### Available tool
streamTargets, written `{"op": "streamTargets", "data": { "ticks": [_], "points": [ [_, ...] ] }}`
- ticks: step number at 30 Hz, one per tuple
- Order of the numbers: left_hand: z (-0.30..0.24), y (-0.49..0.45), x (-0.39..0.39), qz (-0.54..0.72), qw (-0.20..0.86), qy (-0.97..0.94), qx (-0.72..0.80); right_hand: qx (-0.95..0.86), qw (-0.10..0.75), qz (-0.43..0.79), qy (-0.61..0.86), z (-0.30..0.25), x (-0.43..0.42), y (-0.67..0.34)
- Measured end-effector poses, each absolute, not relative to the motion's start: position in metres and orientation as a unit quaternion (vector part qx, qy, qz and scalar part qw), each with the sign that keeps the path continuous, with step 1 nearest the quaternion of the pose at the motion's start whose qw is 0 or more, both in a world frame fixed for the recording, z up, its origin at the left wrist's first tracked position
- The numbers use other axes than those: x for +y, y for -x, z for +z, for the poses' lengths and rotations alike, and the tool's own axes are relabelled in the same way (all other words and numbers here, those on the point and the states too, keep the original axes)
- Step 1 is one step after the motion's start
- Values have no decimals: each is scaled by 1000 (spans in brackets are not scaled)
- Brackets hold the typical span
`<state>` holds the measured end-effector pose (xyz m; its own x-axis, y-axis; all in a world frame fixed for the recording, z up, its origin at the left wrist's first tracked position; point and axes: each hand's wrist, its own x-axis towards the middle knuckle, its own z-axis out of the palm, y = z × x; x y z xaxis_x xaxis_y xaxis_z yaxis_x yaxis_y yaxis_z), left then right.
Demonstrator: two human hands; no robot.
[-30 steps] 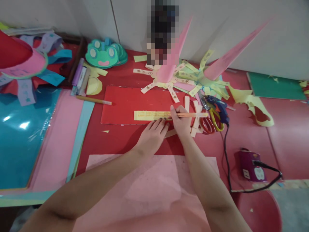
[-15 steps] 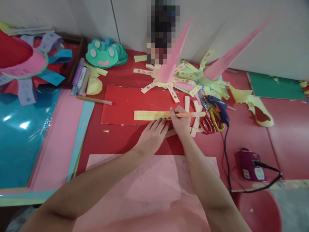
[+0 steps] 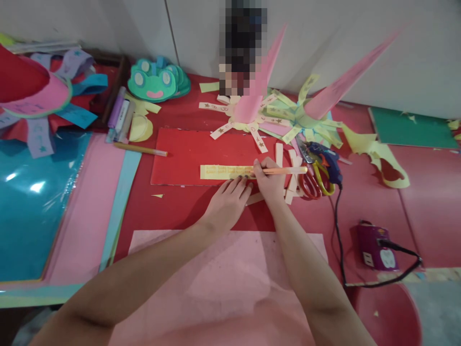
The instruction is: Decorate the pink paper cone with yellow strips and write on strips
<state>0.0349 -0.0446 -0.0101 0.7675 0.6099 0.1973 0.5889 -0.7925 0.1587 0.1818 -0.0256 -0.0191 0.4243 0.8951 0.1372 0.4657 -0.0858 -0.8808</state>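
A pale yellow paper strip [image 3: 216,173] lies on a red board [image 3: 180,156], with rows of orange-yellow marks along it. My left hand [image 3: 227,199] rests flat at the strip's lower edge, fingers stretched out and touching it. In my right hand [image 3: 271,180] is an orange pen [image 3: 288,170], gripped near its tip over the strip's right end; the fingers hide the tip. Beside that hand lie several cream paper strips [image 3: 292,178] and scissors [image 3: 311,185] with red and yellow handles.
A blue glue gun [image 3: 327,161] trails a cord to a purple power box [image 3: 376,247]. Behind the board stand pink paper cones [image 3: 248,103] with lettered strips. Green frog cutouts [image 3: 154,81], a gold pen [image 3: 140,149] and coloured sheets [image 3: 82,206] are at left. A red bucket [image 3: 389,312] sits below the table edge.
Both hands stay in nearly the same place. The pen in my right hand has shifted very slightly to the right; nothing else has visibly moved.
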Motion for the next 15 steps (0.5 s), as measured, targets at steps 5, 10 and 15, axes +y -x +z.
{"op": "streamTargets", "data": {
  "ticks": [5, 10, 15],
  "points": [
    [-11, -35, -45, 119, 37, -939, 321, -490, 465, 215, 705, -19, -26, -182],
    [-12, -34, -45, 128, 32, -938, 320, -488, 463, 201, 712, -19, -26, -182],
    [-11, -35, -45, 132, 41, -937, 320, -490, 469, 215, 702, -20, -26, -183]
  ]
}}
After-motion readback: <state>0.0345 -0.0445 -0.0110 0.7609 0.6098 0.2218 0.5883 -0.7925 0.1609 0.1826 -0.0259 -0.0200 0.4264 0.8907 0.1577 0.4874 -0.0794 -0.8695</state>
